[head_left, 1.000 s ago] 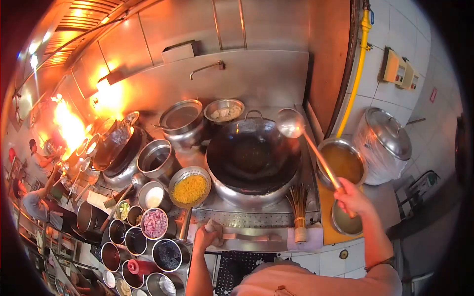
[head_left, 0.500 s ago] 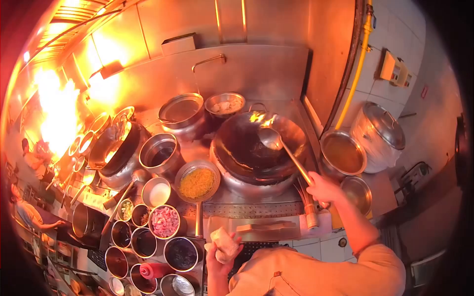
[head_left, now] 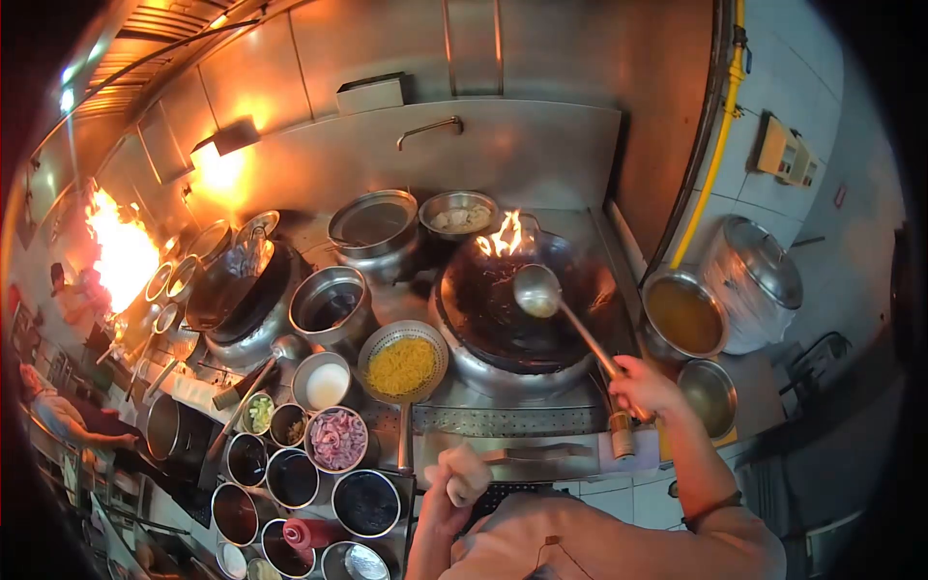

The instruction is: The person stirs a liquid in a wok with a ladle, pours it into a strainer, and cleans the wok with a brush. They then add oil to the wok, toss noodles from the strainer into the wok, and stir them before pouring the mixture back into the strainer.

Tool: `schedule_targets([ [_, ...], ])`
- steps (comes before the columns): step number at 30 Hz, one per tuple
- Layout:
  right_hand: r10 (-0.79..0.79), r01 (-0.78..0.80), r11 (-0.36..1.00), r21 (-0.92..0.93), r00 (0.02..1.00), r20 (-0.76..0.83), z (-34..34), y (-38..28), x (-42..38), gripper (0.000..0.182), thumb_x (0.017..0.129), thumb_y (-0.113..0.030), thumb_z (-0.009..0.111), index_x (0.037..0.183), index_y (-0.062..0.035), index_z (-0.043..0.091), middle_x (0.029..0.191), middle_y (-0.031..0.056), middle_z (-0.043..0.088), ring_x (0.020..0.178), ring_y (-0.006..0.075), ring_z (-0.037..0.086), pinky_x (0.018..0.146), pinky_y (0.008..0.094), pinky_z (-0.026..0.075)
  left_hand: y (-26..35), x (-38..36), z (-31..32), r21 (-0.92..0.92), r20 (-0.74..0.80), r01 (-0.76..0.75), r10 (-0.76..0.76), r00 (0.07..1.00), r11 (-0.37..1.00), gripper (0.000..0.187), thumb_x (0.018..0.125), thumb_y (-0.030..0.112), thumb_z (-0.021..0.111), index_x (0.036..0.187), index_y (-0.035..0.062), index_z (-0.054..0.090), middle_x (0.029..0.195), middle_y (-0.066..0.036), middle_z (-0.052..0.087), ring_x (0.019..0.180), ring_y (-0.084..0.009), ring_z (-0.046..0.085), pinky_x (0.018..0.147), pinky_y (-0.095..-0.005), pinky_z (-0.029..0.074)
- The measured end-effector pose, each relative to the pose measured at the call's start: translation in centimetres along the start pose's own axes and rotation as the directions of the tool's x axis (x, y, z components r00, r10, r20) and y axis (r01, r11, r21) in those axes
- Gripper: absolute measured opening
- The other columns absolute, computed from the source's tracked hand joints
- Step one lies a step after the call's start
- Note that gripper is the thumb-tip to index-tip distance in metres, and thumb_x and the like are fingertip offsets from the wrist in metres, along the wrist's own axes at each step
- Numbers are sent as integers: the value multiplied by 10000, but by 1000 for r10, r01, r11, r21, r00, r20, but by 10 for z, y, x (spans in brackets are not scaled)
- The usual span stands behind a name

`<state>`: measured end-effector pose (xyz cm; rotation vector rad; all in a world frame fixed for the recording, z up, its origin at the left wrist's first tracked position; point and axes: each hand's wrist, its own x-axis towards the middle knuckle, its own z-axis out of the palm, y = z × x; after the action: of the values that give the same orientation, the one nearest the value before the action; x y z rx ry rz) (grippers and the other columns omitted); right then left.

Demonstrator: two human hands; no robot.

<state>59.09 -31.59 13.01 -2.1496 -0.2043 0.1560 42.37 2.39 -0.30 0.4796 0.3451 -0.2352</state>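
Note:
My right hand (head_left: 645, 387) is closed around the handle of a ladle (head_left: 537, 290). The ladle's bowl hangs over the right half of a large dark wok (head_left: 512, 333) on the burner, and its bowl looks wet. Small flames rise at the wok's back rim. Low in front of the counter, my left hand (head_left: 456, 483) is closed; whatever it may hold is hard to make out. Just left of the wok, a strainer (head_left: 404, 362) of yellow shreds rests with its handle pointing toward me.
Sauce pots, a bowl of pink sliced meat (head_left: 336, 440) and a red squeeze bottle (head_left: 307, 533) crowd the left. A second wok (head_left: 242, 300) stands farther left, near a tall fire (head_left: 121, 249). On the right are a pot of brown liquid (head_left: 685, 314) and a metal bowl (head_left: 707, 394).
The ladle has shifted slightly down in the wok, its bowl turning toward me. The fire on the left has shrunk, and the scene is less orange. My view has shifted slightly.

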Motion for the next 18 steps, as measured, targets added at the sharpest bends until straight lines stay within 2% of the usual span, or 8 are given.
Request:
schedule_targets([
  [1, 301, -429, 755, 495, 899, 319, -4, -18, -5, 396, 826, -76, 572, 1196, 3, 455, 792, 67, 558, 550, 131, 535, 431, 295, 432, 2, 3, 13, 9, 2, 10, -10, 1000, 1000, 564, 894, 446, 590, 1293, 72, 452, 1206, -100, 556, 1129, -265, 539, 983, -422, 431],
  [4, 284, -432, 478, 765, 900, 331, 14, 10, 27, 532, 851, -62, 539, 1356, -6, 384, 822, 80, 582, 540, 138, 547, 425, 296, 425, 9, 31, 62, 66, -9, 130, -130, 992, 989, 531, 936, 520, 473, 1276, 113, 471, 1189, -84, 566, 1117, -252, 545, 952, -426, 444],
  [5, 288, -431, 466, 772, 900, 328, 16, 2, 29, 532, 851, -62, 539, 1356, -6, 384, 822, 80, 582, 540, 138, 547, 425, 296, 425, 10, 45, 73, 132, -36, 148, -144, 989, 980, 531, 944, 555, 411, 1251, 128, 487, 1181, -77, 571, 1105, -244, 546, 927, -427, 451],
  [7, 277, -285, 946, 156, 958, 76, 22, -9, 27, 614, 814, -110, 598, 1380, -15, 379, 847, 107, 603, 590, 151, 575, 511, 318, 485, 8, 78, 84, 215, -37, 172, -168, 985, 961, 566, 945, 619, 317, 1193, 152, 517, 1159, -63, 578, 1068, -230, 547, 881, -423, 458],
  [8, 286, -295, 941, 165, 955, 74, 20, 8, 22, 614, 814, -110, 598, 1380, -15, 379, 847, 107, 603, 590, 151, 575, 511, 318, 485, 6, 96, 90, 232, -3, 171, -176, 984, 957, 590, 938, 648, 286, 1162, 160, 531, 1144, -56, 581, 1044, -223, 546, 859, -418, 459],
  [10, -262, 148, 863, -482, 948, -179, 9, 26, 12, 583, 814, -114, 588, 1364, -25, 416, 875, 125, 611, 608, 149, 583, 518, 326, 485, 7, 117, 115, 293, 23, 174, -189, 982, 940, 616, 929, 666, 269, 1143, 155, 538, 1143, -68, 577, 1027, -230, 542, 850, -421, 460],
  [11, 117, -140, 964, -228, 987, -114, -8, 15, -3, 569, 818, -112, 562, 1366, -34, 429, 866, 128, 620, 595, 147, 585, 526, 338, 486, 7, 128, 127, 343, 54, 163, -193, 980, 925, 642, 921, 684, 253, 1124, 149, 545, 1143, -80, 573, 1009, -237, 538, 841, -424, 462],
  [18, 295, -267, 947, 177, 943, -154, -35, 8, -96, 594, 828, -92, 539, 1403, -50, 395, 707, 62, 571, 487, 140, 517, 471, 320, 439, -8, 202, 143, 352, -11, 355, -376, 927, 866, 618, 931, 603, 370, 1213, 69, 502, 1169, -183, 566, 1027, -320, 562, 905, -492, 473],
])
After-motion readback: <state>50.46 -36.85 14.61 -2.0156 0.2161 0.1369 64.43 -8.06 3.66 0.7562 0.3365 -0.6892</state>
